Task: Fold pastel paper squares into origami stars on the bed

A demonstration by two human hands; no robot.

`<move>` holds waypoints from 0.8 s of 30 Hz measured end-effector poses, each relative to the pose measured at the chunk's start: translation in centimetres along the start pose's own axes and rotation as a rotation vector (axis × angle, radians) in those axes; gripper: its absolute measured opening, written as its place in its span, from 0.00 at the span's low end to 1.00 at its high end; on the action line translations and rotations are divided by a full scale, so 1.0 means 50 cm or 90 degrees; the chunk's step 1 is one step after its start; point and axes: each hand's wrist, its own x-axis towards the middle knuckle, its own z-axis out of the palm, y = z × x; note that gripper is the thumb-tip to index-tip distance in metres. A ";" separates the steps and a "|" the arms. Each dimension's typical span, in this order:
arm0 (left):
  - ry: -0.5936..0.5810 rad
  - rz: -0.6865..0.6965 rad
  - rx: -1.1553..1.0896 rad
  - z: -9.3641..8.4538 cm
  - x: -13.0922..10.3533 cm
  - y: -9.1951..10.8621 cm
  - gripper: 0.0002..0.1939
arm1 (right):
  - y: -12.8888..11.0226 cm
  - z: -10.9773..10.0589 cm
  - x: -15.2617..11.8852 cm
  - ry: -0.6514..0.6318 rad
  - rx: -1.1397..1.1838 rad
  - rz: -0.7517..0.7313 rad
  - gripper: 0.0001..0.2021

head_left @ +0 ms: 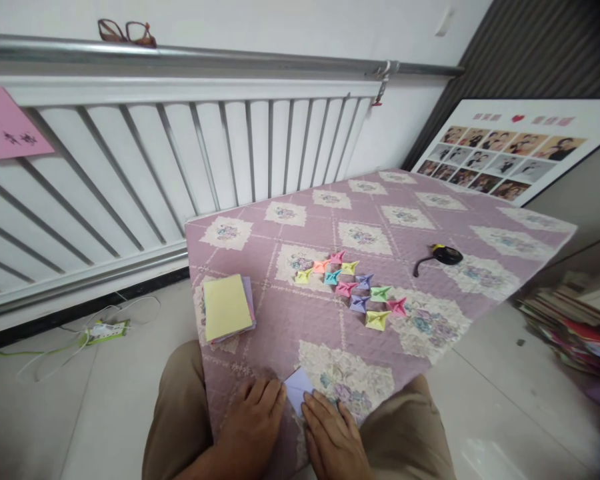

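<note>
Both hands press a pale lilac paper sheet (299,389) flat on the table's near edge, below the paper stack (227,308). Left hand (253,423) and right hand (333,437) lie with fingers spread flat, pinning it. This looks like an early crease; the next fold wants aligned corners.

1. A small sheet of paper (298,388) is pressed on the near edge of the table (480,220), between the left hand (253,420) and the right hand (333,437).
2. A stack of paper (226,308) is placed on the table, to the left.
3. A group of folded paper pieces (355,288) is laid near the middle.
4. A tape measure (446,255) is set further right.
5. A radiator (155,167) is found behind the table.
</note>
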 end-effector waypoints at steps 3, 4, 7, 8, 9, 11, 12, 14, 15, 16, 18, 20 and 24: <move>-0.021 -0.010 -0.019 -0.006 -0.001 0.002 0.20 | -0.003 -0.001 0.002 0.017 0.027 0.022 0.16; -0.027 -0.018 -0.031 -0.010 0.002 0.003 0.20 | -0.004 -0.003 0.005 0.021 0.045 0.042 0.14; -0.054 -0.071 -0.082 -0.032 0.023 0.006 0.17 | -0.007 -0.005 0.025 0.005 0.113 0.129 0.10; -0.070 -0.093 -0.100 -0.041 0.035 0.005 0.14 | -0.006 -0.006 0.034 -0.010 0.130 0.161 0.09; -0.091 -0.110 -0.112 -0.050 0.047 0.005 0.11 | -0.006 -0.007 0.044 -0.026 0.139 0.188 0.08; -0.106 -0.122 -0.123 -0.068 0.072 0.001 0.11 | -0.003 -0.010 0.065 -0.066 0.132 0.237 0.05; -0.107 -0.132 -0.131 -0.075 0.083 -0.001 0.10 | -0.002 -0.013 0.075 -0.091 0.124 0.256 0.04; -0.113 -0.150 -0.148 -0.085 0.098 -0.005 0.08 | 0.002 -0.022 0.093 -0.140 0.105 0.294 0.05; -0.112 -0.158 -0.158 -0.089 0.102 -0.007 0.07 | 0.004 -0.028 0.100 -0.160 0.097 0.311 0.07; -0.110 -0.161 -0.169 -0.093 0.104 -0.008 0.07 | 0.005 -0.034 0.107 -0.180 0.091 0.328 0.08; -0.112 -0.159 -0.187 -0.100 0.106 -0.008 0.09 | 0.009 -0.044 0.118 -0.221 0.084 0.359 0.09; -0.129 -0.156 -0.194 -0.105 0.109 -0.008 0.11 | 0.013 -0.051 0.127 -0.263 0.086 0.383 0.08; -0.143 -0.159 -0.201 -0.112 0.118 -0.007 0.11 | 0.020 -0.051 0.137 -0.307 0.106 0.409 0.06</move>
